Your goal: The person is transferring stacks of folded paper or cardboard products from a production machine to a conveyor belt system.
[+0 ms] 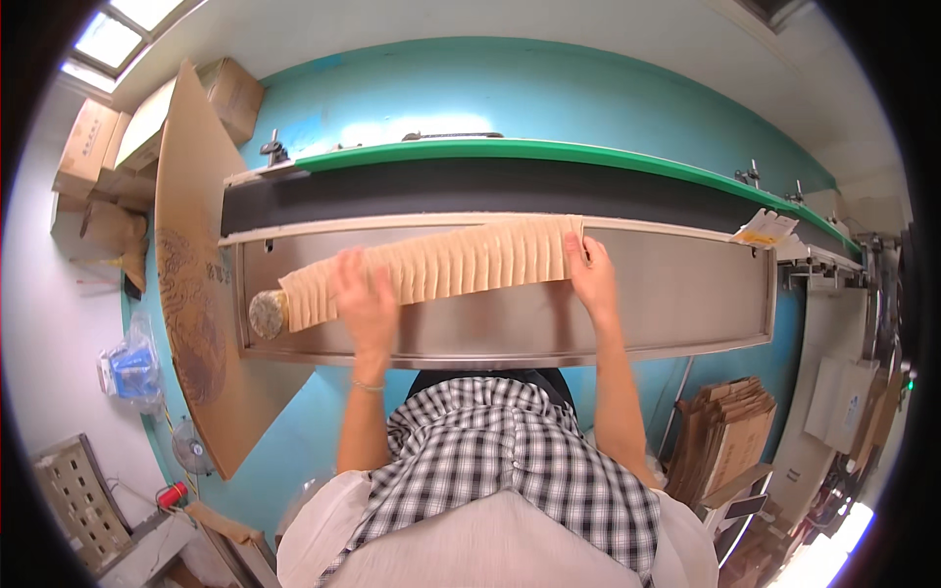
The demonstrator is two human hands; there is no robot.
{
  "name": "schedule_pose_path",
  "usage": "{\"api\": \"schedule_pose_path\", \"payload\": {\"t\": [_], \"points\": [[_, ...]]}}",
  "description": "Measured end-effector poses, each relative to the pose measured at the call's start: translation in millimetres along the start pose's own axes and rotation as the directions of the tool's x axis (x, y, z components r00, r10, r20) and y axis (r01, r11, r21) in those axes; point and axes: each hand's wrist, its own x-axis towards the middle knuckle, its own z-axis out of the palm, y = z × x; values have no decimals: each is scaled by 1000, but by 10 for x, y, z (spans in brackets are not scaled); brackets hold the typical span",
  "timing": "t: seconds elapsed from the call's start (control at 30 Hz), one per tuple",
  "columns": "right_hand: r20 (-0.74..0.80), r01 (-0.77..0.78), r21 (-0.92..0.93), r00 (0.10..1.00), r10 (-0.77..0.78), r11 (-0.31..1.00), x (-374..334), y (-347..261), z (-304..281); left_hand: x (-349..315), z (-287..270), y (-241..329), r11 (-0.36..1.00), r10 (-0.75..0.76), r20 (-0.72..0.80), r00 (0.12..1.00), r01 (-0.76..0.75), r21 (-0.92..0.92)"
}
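Note:
A long row of tan, ribbed paper pieces (461, 263), overlapping one another, lies slanting across a shallow metal tray (676, 304) in front of me. At its left end sits a round, speckled brownish piece (268, 314); its kind is not clear. My left hand (367, 309) is over the left part of the row, its fingers smeared by motion. At the right end, my right hand (594, 279) holds the row's edge, thumb and fingers closed around it.
Behind the tray runs a dark conveyor belt (470, 186) with a green rail (510, 149). A large cardboard sheet (201, 323) stands at the left, near cartons (88, 147). A yellow-and-white card (765, 229) is fixed at the tray's far right. Flattened cardboard (723, 426) leans at lower right.

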Motion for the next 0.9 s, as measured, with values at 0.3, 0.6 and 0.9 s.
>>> {"api": "schedule_pose_path", "payload": {"t": [0.3,0.6,0.9], "points": [[306,-474,572,881,362,670,17,22,-193,790,1222,1586,765,633,463,621,-408,-498],[218,-354,795,925,311,493,624,234,-417,889,1485,1520,850,524,754,396,-180,-495],[191,-192,229,970,149,954,29,-1,-9,918,1317,1323,809,588,742,322,-258,-529]]}}
